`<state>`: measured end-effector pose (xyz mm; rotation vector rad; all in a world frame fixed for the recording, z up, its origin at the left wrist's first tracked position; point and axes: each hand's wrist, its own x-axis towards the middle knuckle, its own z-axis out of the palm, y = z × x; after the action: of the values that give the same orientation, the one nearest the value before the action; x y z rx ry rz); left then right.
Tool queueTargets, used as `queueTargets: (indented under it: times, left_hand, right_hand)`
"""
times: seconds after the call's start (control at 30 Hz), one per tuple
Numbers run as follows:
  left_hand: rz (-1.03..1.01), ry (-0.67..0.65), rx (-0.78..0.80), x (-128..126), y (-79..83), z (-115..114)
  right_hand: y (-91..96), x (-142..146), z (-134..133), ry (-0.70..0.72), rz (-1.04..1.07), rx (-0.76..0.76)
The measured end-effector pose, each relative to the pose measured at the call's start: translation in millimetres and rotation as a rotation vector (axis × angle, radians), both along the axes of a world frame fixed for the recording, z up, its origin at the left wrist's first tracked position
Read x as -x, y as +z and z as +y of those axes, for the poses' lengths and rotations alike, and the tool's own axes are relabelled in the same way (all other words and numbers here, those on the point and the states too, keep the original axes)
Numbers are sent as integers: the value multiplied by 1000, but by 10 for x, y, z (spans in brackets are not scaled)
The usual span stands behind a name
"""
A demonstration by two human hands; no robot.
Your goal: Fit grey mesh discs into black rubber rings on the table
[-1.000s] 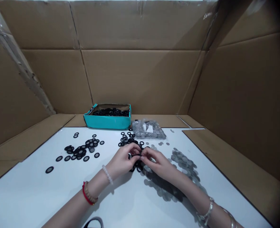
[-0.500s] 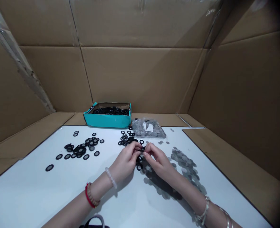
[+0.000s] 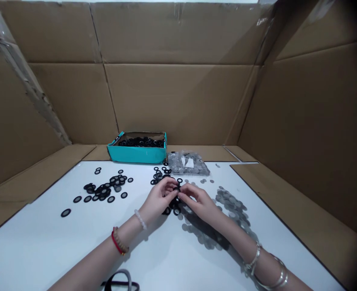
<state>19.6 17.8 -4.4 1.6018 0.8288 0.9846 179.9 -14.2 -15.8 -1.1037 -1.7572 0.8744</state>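
Observation:
My left hand [image 3: 162,197] is closed, its thumb and fingers pinching a small black ring [image 3: 177,188]. My right hand [image 3: 199,201] meets it from the other side, fingertips closed on the same ring's edge. Whether a disc sits inside that ring is too small to tell. Loose black rings [image 3: 177,211] lie below and behind the hands, partly covered by them. Under and beside my right forearm spread many thin grey discs [image 3: 233,204]. A group of black rings with grey centres [image 3: 104,190] lies on the left of the white table [image 3: 84,246].
At the back stands a turquoise box [image 3: 137,154] full of black rings. Beside it lies a clear plastic bag [image 3: 188,163] of grey discs with a white label. Cardboard walls [image 3: 178,101] enclose the table at the back and sides. A dark strap-like loop [image 3: 120,283] is at the front edge.
Both hands have moved slightly left and up, still together at the black ring. More loose rings show beneath my left hand. The whole view has shifted a little.

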Motion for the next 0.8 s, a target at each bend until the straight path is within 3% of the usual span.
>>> queueTargets:
  times: [0.1,0.27,0.43,0.57,0.67,0.8]
  left_hand:
    - [139,-22,-168,36,15,4]
    - [134,51,-200,-16,29,-57]
    - [-111,139,14,-80,-11,-55]
    - [-178,35,245,-79,-27,-31]
    - [-134,-22,247,-76,-34,-28]
    - [-131,38,178,-64,-71,-14]
  right_hand:
    - [-8,1,-15,-15,7,2]
    - [-24,12,-33,-82,38,-68]
    - [-41,19,-20,-77,122,-3]
    - [-45,15,8,-102,170,15]
    - [-64,4,40,-119,180,43]
    - [-98,-10,71,-76,197,119]
